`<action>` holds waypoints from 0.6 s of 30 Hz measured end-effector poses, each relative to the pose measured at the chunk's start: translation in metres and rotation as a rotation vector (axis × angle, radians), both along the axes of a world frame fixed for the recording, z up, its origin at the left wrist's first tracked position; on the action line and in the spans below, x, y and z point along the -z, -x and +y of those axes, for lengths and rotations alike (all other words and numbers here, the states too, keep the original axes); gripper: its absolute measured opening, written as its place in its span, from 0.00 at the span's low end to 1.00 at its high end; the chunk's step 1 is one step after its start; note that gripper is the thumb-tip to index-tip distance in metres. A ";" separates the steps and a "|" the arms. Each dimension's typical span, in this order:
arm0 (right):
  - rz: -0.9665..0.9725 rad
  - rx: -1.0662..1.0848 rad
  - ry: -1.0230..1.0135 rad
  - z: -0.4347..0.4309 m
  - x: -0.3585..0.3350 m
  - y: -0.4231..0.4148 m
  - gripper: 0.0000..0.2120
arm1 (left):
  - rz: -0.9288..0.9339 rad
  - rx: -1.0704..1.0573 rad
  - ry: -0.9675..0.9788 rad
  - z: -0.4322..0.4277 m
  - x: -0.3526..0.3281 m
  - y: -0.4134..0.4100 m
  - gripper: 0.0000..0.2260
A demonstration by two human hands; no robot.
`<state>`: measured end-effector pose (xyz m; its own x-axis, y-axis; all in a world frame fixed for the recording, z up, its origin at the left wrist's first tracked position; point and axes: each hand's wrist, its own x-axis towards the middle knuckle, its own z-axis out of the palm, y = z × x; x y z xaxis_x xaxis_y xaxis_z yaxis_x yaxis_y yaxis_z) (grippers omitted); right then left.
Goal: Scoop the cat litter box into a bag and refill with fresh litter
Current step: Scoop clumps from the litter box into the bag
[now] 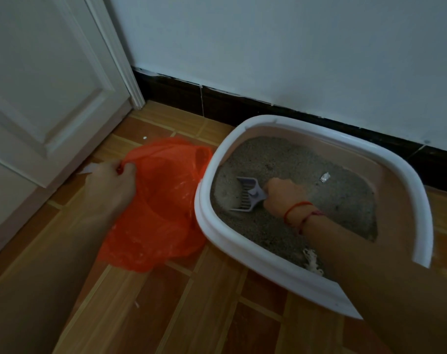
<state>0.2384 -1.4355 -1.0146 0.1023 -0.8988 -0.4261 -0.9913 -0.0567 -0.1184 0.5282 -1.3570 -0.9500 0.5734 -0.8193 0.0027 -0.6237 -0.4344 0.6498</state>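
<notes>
A pink litter box with a white rim [243, 134] stands on the floor by the wall, holding grey litter [332, 195]. My right hand [283, 198] grips the handle of a pale purple slotted scoop [245, 195], whose blade lies in the litter at the box's left side. An orange plastic bag [163, 200] lies open on the floor just left of the box. My left hand [112, 182] pinches the bag's upper left edge and holds it up.
A white door [43, 98] and its frame stand at the left. The white wall with a dark skirting [243, 106] runs behind the box. A small shiny scrap [324, 177] and a white shredded bit [313, 261] lie in the litter. The floor is brown tile.
</notes>
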 end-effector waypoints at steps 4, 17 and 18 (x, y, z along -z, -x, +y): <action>-0.191 0.090 -0.062 0.003 0.019 -0.001 0.13 | 0.027 0.005 0.002 0.001 -0.001 -0.001 0.14; -0.295 0.051 0.109 0.005 -0.014 0.052 0.12 | -0.082 0.019 0.033 0.012 -0.004 -0.011 0.15; -0.293 0.057 0.122 0.005 -0.018 0.056 0.12 | -0.089 0.018 0.033 0.013 -0.005 -0.011 0.15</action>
<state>0.1824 -1.4306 -0.9965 0.1525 -0.9492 -0.2752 -0.9182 -0.0331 -0.3947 0.5394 -1.3442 -0.9451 0.5552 -0.8278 0.0801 -0.6867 -0.4020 0.6057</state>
